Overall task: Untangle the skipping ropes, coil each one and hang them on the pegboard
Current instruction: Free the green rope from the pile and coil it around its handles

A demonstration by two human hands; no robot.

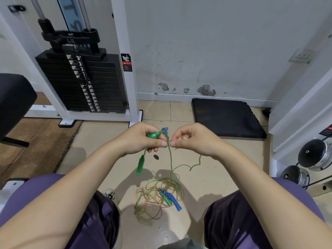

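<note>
Both your left hand (142, 139) and right hand (190, 139) pinch the thin green plastic rope (170, 159); pulling hard could tighten the floor tangle (158, 196).

Glossy plastic green handle (153, 135), translucent cord (171, 159)

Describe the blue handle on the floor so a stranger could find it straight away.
Start at the tangled heap of rope on the floor between the person's knees. On its right side lies the blue handle, beside a green handle. It is the only blue handle on the floor.
</note>
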